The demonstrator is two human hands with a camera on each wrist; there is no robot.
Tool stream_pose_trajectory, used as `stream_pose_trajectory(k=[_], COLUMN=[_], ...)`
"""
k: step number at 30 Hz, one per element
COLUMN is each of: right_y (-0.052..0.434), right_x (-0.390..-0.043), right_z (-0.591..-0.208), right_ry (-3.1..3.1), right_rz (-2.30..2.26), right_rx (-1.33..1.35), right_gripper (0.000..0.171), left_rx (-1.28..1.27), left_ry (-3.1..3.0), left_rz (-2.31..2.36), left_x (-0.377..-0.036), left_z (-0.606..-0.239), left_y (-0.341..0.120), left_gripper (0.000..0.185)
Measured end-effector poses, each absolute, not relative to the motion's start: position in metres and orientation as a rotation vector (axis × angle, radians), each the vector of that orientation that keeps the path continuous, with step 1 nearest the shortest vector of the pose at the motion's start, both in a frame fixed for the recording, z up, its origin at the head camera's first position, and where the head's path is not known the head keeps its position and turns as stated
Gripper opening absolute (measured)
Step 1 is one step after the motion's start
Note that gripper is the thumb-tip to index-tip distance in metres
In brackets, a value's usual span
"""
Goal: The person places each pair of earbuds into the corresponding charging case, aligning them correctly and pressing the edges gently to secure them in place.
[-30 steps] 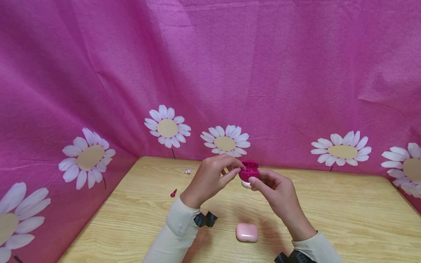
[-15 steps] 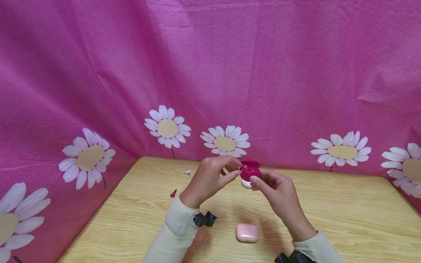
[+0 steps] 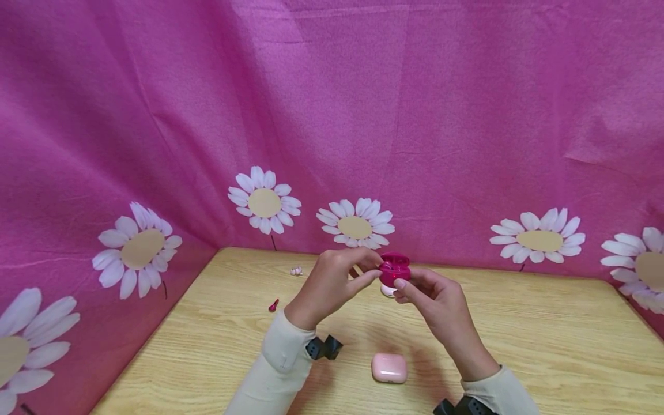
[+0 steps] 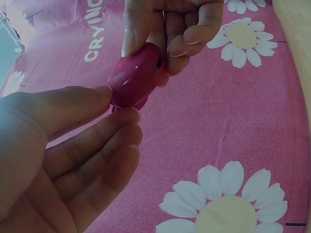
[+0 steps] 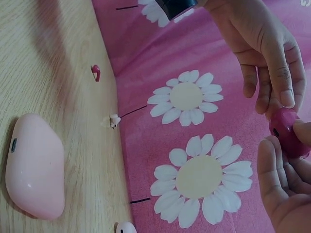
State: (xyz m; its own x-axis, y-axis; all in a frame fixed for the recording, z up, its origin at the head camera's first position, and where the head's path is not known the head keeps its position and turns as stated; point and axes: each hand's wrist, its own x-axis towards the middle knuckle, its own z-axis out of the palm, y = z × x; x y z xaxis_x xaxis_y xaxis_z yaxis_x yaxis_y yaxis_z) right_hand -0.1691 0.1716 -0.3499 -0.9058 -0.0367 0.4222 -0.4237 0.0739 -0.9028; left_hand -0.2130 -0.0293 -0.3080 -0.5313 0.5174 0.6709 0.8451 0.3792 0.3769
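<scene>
Above the table, both hands meet at a glossy magenta earbud case (image 3: 395, 276) whose lid (image 3: 396, 258) is raised. My right hand (image 3: 441, 302) grips its right side, thumb on the front. At the left edge, the thumb and index finger of my left hand (image 3: 337, 279) pinch the case. A magenta earbud shape shows inside, near those left fingertips. The left wrist view gives the outside of the case (image 4: 138, 75) between both sets of fingers, with a small dark port. In the right wrist view the case (image 5: 284, 128) is partly covered by fingers.
A glossy pink case (image 3: 389, 368) lies closed on the wooden table (image 3: 519, 328). One magenta earbud (image 3: 273, 305) lies at the left, with small pale pink earbuds (image 3: 296, 271) farther back. A whitish case (image 3: 388, 291) stands behind the hands. Flowered pink cloth (image 3: 441, 144) borders the table.
The magenta case has tipped slightly so more of its inside shows. My left fingers have drawn back from its opening to its left edge. The things on the table have stayed put.
</scene>
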Motion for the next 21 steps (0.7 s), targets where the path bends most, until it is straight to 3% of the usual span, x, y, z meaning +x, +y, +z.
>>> stream_pose_trajectory(k=[21], right_y=[0.1744], right_x=[-0.1681], right_z=[-0.3474], right_ry=[-2.172], right_rz=[1.846], right_rx=[0.349], right_gripper=[0.025], left_rx=[-1.193], left_ry=[-2.228], left_rz=[-0.979], left_x=[-0.2112], left_z=[-0.3096], left_y=[-0.0247], left_gripper=[0.016])
